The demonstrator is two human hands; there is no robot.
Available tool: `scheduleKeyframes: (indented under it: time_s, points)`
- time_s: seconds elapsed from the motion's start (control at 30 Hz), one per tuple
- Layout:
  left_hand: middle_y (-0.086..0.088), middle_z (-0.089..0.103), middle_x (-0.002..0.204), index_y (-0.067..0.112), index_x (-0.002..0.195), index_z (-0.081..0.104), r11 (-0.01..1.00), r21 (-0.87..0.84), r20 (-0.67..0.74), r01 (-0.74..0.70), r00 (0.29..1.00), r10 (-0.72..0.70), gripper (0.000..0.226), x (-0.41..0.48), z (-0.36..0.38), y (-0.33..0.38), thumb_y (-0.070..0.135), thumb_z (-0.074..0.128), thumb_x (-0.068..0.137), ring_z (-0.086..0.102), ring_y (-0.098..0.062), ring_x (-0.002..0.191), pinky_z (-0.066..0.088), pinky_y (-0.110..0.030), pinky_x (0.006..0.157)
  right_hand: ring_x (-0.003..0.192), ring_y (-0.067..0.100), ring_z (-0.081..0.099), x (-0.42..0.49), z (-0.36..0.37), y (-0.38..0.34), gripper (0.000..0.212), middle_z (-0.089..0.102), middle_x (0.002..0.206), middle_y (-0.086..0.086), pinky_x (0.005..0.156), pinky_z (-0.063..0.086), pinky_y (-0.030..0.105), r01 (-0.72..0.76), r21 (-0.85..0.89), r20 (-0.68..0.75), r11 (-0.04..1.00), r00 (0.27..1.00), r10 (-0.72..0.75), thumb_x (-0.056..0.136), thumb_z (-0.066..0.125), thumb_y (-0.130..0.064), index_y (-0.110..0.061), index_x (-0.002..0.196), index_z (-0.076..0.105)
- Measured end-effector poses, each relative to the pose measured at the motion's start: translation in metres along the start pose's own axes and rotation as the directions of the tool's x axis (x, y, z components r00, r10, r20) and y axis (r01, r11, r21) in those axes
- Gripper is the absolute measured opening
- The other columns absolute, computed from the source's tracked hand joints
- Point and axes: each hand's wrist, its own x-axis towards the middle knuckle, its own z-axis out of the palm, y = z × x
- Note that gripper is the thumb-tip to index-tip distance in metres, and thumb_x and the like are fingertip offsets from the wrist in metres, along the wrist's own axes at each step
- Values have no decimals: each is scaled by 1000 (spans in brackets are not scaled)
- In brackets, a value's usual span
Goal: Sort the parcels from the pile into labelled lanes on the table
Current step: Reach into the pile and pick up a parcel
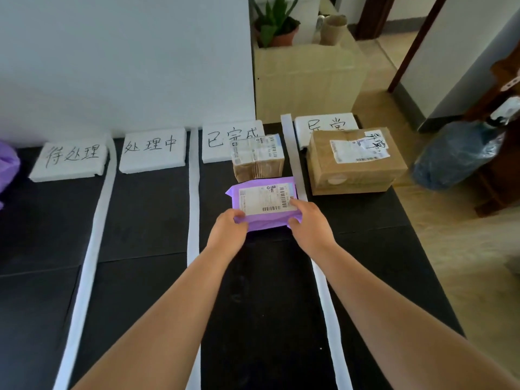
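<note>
parcel: flat purple plastic mailer, likely light, floppy, slick.
hands: your left hand and right hand pinch its near corners.

A purple poly mailer with a white barcode label facing up sits in the third lane, gripped at its near corners by the left hand and right hand. Its far edge reaches a small brown labelled parcel, which stands against the third white lane label. A large cardboard box, labelled on top, lies in the fourth lane, partly covering the fourth lane label.
</note>
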Motion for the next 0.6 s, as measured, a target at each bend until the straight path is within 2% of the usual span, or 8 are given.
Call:
scheduleKeyframes:
  time_s: [0.07, 0.17, 0.27, 0.37, 0.6]
  points:
    - [-6, 50, 140, 17, 139, 49, 1000, 24, 29, 8, 1000, -9, 40, 8, 1, 2, 14, 48, 99, 55, -19, 111, 45, -24, 80, 131, 16, 50, 11, 1, 2, 56, 44, 148, 0, 97, 47, 26, 1, -8, 22, 1000, 1000, -1, 99, 57, -12, -22, 150, 39]
    - [-7, 45, 145, 17, 145, 43, 998, 54, 42, 8, 999, -11, 46, 14, 4, 7, 14, 50, 100, 55, -20, 115, 42, -21, 76, 135, 18, 46, 21, 1, 3, 57, 42, 151, 2, 100, 46, 27, 31, -14, 50, 999, 998, -30, 99, 56, -11, -21, 152, 37]
    - [-6, 36, 152, 15, 149, 38, 996, 93, 30, -13, 1000, 10, 51, 10, 7, 10, 17, 52, 100, 49, -23, 128, 42, -24, 86, 135, 18, 46, 25, 2, 3, 57, 42, 150, 2, 101, 46, 28, 28, -13, 46, 1000, 999, -27, 99, 58, -13, -22, 151, 37]
    - [-6, 26, 159, 18, 150, 35, 992, 120, -10, -24, 1000, 25, 52, 1, 8, 9, 21, 52, 101, 41, -27, 138, 44, -32, 100, 134, 20, 47, 21, 2, 3, 58, 41, 150, 3, 101, 47, 30, 32, -34, 11, 999, 999, -32, 98, 60, -15, -22, 150, 38]
    - [-7, 26, 161, 20, 147, 40, 986, 145, -68, -83, 993, 94, 45, -37, -5, 9, 19, 47, 103, 26, -26, 148, 35, -37, 111, 131, 19, 48, -11, -2, -13, 51, 45, 145, 4, 100, 52, 35, 105, -64, -106, 992, 988, -112, 97, 62, -14, -20, 145, 45]
